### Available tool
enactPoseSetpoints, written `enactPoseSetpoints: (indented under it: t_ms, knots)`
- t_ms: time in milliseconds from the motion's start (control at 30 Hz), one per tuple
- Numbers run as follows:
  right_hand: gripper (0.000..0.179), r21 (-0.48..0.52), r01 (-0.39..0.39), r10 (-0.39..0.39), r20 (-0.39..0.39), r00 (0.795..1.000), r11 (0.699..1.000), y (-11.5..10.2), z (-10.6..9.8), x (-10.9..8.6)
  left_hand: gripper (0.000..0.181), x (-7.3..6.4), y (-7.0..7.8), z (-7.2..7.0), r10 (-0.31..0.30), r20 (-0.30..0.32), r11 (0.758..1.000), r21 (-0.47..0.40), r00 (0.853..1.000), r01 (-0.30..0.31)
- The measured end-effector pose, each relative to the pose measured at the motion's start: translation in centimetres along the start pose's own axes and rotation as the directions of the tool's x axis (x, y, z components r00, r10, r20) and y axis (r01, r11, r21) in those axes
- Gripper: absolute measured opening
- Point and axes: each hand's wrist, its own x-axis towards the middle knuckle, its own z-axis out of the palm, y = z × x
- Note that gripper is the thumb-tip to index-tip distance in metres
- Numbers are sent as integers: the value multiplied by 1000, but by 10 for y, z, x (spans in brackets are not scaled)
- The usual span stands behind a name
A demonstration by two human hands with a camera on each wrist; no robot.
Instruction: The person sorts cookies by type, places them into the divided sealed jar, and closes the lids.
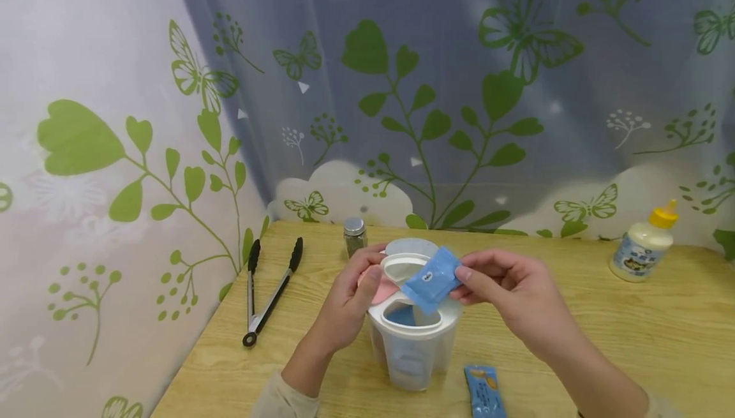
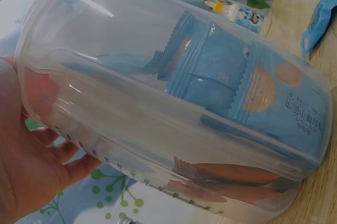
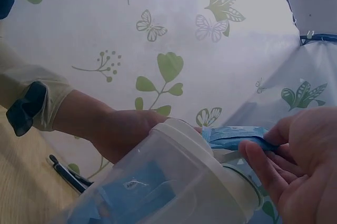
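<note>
A clear plastic storage container with several compartments and a white lid stands upright on the table. Its front hatch is raised, leaving an oval opening with blue packets visible inside. Brown-orange packets lie in a neighbouring compartment. My left hand grips the container's upper left side, near a pink flap. Between thumb and fingers, my right hand pinches a blue snack packet just above the opening. In the right wrist view, that packet is over the lid's rim.
Another blue snack packet lies in front of the container, to its right. Black-tipped tongs lie spread on the left. A small jar with a silver cap stands behind, and a yellow-capped squeeze bottle at back right.
</note>
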Motion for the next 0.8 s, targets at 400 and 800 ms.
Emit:
enactPoseSetpoints:
  t_ms: [400,800]
  knots:
    - [22,-27,-23,25,76,997,999,1,8,-1,23,1,3,-1,-20,-3,1000,7,1000,20]
    - [20,-9,6,-5,146,989,1000,3,4,-4,23,0,1,0,-10,7,1000,4,1000,10]
